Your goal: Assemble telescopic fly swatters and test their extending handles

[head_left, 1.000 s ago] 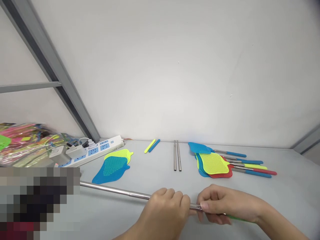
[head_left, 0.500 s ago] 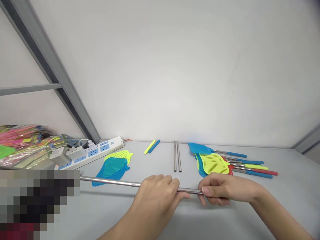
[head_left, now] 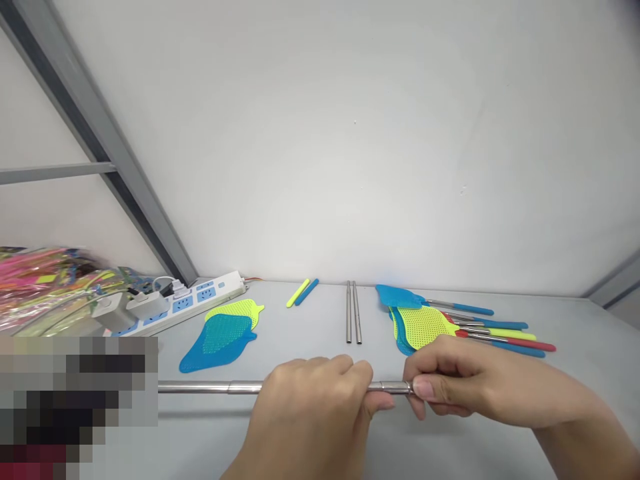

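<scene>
A long metal telescopic rod (head_left: pixel 210 387) lies level across the front of the view, its left end hidden by a blurred patch. My left hand (head_left: pixel 317 400) is wrapped over its middle. At the right end, my right hand (head_left: pixel 450 383) pinches the rod between thumb and fingers. Behind my hands, two shorter metal rods (head_left: pixel 349 313) rest side by side on the table. A blue swatter head (head_left: pixel 213 350) overlaps a yellow swatter head (head_left: pixel 240 309) on the left. Near the wall are a yellow handle sleeve (head_left: pixel 298 293) and a blue handle sleeve (head_left: pixel 307 292).
Several fly swatters with handles are piled on the right, a yellow one (head_left: pixel 425 327) on top. A white power strip (head_left: pixel 190 303) with plugged-in adapters stands at the left, beside bagged colourful items (head_left: pixel 55 287). A wall (head_left: pixel 350 167) closes off the table's back.
The rod has come nearer to me and turned from slanting to level. Both hands have shifted slightly right with it, keeping their hold.
</scene>
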